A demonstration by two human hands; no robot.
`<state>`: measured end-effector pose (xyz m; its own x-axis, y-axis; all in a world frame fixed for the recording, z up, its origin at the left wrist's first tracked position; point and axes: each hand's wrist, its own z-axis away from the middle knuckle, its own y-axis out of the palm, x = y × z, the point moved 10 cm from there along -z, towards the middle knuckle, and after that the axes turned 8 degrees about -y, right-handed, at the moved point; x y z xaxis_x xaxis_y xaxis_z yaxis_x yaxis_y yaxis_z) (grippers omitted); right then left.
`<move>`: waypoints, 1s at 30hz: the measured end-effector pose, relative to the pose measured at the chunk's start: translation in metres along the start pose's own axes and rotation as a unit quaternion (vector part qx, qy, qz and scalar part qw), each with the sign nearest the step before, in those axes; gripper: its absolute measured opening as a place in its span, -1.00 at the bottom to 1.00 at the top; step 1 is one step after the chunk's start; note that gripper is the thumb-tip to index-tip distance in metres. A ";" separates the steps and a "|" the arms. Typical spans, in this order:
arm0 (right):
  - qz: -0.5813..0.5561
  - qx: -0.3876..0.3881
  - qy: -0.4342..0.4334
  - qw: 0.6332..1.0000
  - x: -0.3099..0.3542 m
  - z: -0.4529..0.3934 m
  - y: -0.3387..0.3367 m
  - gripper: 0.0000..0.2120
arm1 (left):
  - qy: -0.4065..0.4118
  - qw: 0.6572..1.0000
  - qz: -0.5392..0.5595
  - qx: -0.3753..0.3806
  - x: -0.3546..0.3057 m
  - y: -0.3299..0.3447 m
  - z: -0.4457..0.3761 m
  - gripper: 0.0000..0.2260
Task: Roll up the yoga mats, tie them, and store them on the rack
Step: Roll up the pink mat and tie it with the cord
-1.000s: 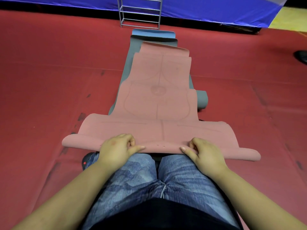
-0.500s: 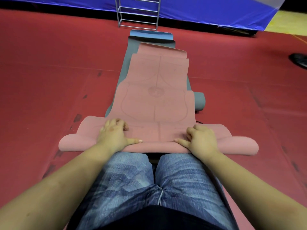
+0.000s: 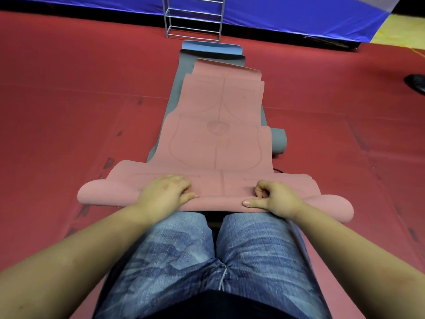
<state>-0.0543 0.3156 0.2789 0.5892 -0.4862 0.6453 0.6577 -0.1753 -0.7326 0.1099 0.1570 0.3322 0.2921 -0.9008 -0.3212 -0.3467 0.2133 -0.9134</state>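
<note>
— Red floor [image 3: 69, 100] goes all across the picture, with a blue sheet [image 3: 299, 12] along the top. What lies in the middle?

— A pink mat [image 3: 218, 139] lies flat and runs from the middle up toward the top. Its near end is curled into a small roll just above the knees in blue jeans [image 3: 207, 261].

— What are the hands doing?

— The left hand [image 3: 166, 192] sits on the roll with its fingers curled over the mat's edge. The right hand [image 3: 273, 196] grips the roll too, fingers bent in and thumb lying flat along it, pointing toward the middle.

— Is anything under the pink mat?

— Yes, a gray mat [image 3: 181, 72] peeks out at its sides, with a rolled gray end [image 3: 278, 141] at the right. A blue mat [image 3: 211, 45] shows at the far end.

— And the rack?

— The metal rack [image 3: 194, 19] stands at the top middle, just past the mats. A dark shoe [image 3: 416, 82] sits at the right edge.
</note>
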 end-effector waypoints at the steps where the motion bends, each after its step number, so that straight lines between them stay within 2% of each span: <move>1: -0.004 0.006 0.004 1.000 0.000 -0.003 0.001 -0.53 | 0.024 0.999 -0.042 -0.010 -0.008 -0.004 0.003 -0.58; 3: -0.008 0.007 0.013 1.000 -0.003 -0.005 0.000 -0.52 | 0.039 0.994 -0.104 -0.003 -0.019 -0.005 0.009 -0.55; 5: 0.019 -0.003 0.018 1.000 0.000 -0.003 -0.004 -0.51 | -0.007 0.994 -0.102 0.031 -0.015 -0.002 0.015 -0.57; 7: 0.108 -0.015 0.019 0.994 0.008 0.002 -0.010 -0.51 | -0.104 0.992 0.002 0.073 0.008 0.004 0.022 -0.71; 10: 0.294 -0.092 -0.031 0.951 0.034 0.015 -0.017 -0.53 | -0.212 0.957 0.160 0.116 0.038 0.016 0.019 -0.82; 12: 0.324 -0.172 -0.081 0.927 0.045 0.028 -0.017 -0.49 | -0.259 0.932 0.197 0.163 0.049 0.028 0.011 -0.81; 14: 0.289 -0.198 -0.085 0.933 0.037 0.034 -0.016 -0.42 | -0.279 0.914 0.221 0.196 0.054 0.039 0.005 -0.80; 17: 0.190 -0.112 -0.008 0.975 0.005 0.026 -0.008 -0.30 | -0.283 0.901 0.248 0.217 0.055 0.046 -0.003 -0.82; 19: 0.134 -0.086 0.009 0.987 0.000 0.018 -0.006 -0.36 | -0.285 0.898 0.262 0.207 0.055 0.045 -0.005 -0.84; 21: 0.058 -0.068 0.022 0.996 -0.004 0.009 -0.005 -0.45 | -0.270 0.921 0.222 0.172 0.055 0.039 -0.006 -0.84; 24: -0.050 -0.031 0.061 0.996 -0.015 -0.001 -0.002 -0.43 | -0.178 0.975 0.087 0.103 0.041 0.023 0.001 -0.76; 27: -0.055 -0.013 0.059 0.997 -0.013 -0.007 -0.001 -0.43 | -0.070 0.994 0.025 0.081 0.021 0.018 0.016 -0.51; 29: -0.023 -0.018 0.070 0.997 -0.011 -0.003 -0.003 -0.43 | -0.086 0.991 0.050 0.085 0.027 0.018 0.014 -0.49; 30: 0.038 -0.034 0.058 0.997 -0.004 0.001 -0.007 -0.43 | -0.110 0.986 0.072 0.104 0.032 0.020 0.010 -0.53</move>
<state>-0.0603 0.3192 0.2816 0.5747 -0.5954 0.5615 0.5783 -0.1900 -0.7934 0.1214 0.1360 0.3013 0.4473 -0.7563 -0.4773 -0.2147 0.4273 -0.8783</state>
